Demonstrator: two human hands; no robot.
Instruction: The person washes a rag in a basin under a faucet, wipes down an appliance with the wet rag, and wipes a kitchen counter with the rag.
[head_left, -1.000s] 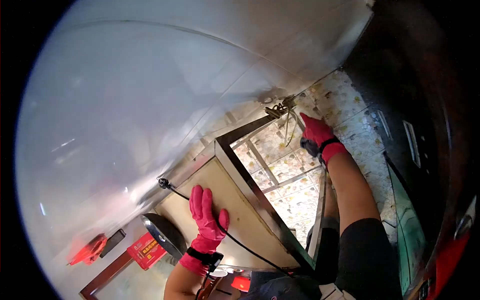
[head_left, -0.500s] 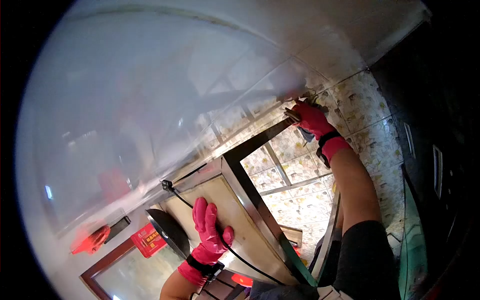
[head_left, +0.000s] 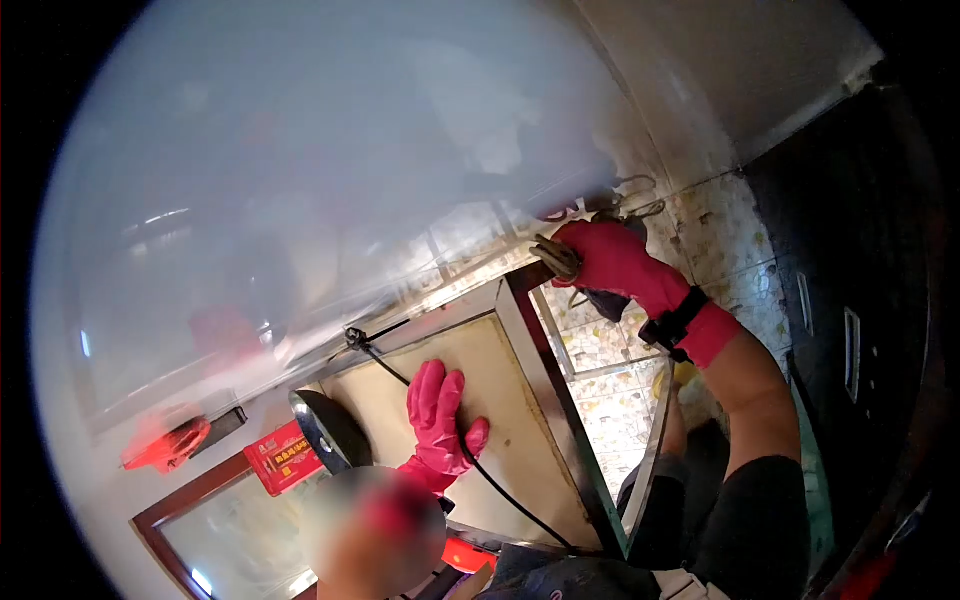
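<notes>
My left hand [head_left: 438, 420], in a pink rubber glove, lies flat on a tan board [head_left: 480, 380] set in a metal frame [head_left: 550, 390]. Its thumb is apart from the fingers, and a black cable [head_left: 510, 510] runs beneath the hand. My right hand [head_left: 615, 262], also gloved in pink, is closed on a dark bundle with brown loops [head_left: 558, 256]. It is at the frame's far end, close to the shiny pale wall [head_left: 330, 150]. The bundle's exact kind is unclear, and the glove hides part of it. A blur covers my left wrist and forearm.
A dark pan-like object [head_left: 328, 430] and a red box [head_left: 283, 458] stand left of the board. Further left is a black-handled object with a red end [head_left: 175, 442]. A black panel [head_left: 850, 230] rises at right, above patterned floor tiles [head_left: 720, 225].
My right hand has come left with the bundle, nearer the board's corner of the frame. My left hand stays on the board. The camera view has shifted slightly.
</notes>
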